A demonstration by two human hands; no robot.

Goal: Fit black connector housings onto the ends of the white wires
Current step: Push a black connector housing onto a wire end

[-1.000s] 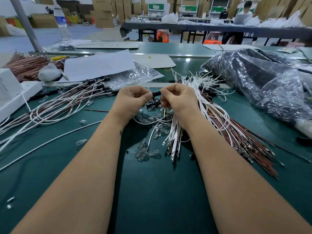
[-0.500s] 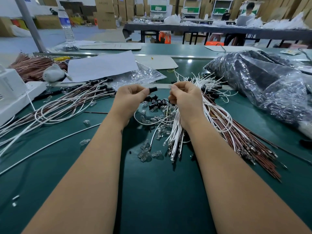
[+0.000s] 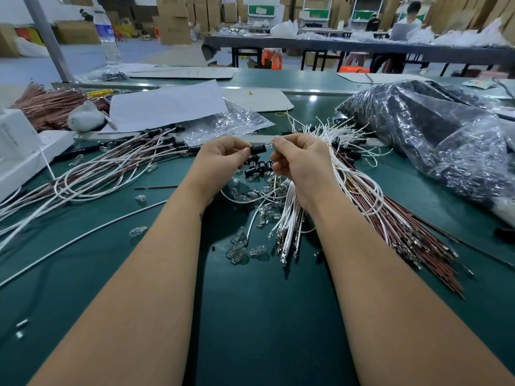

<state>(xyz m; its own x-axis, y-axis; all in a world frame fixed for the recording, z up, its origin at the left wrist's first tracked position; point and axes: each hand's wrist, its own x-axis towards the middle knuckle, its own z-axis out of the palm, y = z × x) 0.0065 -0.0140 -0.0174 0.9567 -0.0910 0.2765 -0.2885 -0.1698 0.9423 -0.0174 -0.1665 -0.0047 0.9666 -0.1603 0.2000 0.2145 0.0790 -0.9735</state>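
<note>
The left hand (image 3: pixel 223 157) was curled, its fingertips pinching a black connector housing (image 3: pixel 257 149) held up just above the green table (image 3: pixel 264 316). The right hand (image 3: pixel 298 160) faced it, fingers bent and drawn together at the housing's open end, where a small clear piece showed between fingertips and housing; what exactly the right hand pinched could not be told. Both hands were close together, nearly touching across the housing.

Directly below them lay a small cluster of loose black housings (image 3: pixel 257 167), and beneath those a scatter of small clear glass bulbs (image 3: pixel 239 252) on the table. A bundle of white wires (image 3: pixel 289 218) ran from under the right hand toward the near side, its metal-tipped ends fanned out on the table. Beside it, to the right, a longer bundle of brown wires (image 3: pixel 412 240) stretched toward the table's right edge, with white wire ends spraying up behind the right hand.

To the left lay a looped heap of white and brown wires already carrying black housings (image 3: pixel 111 174). Behind them sat a sheet of white paper (image 3: pixel 167 104) and a crumpled clear plastic bag (image 3: pixel 231 121). A large clear bag of dark parts (image 3: pixel 432 135) filled the right side of the table. A water bottle (image 3: pixel 107 37) stood at the far left, and another person (image 3: pixel 407 23) sat at a distant table
</note>
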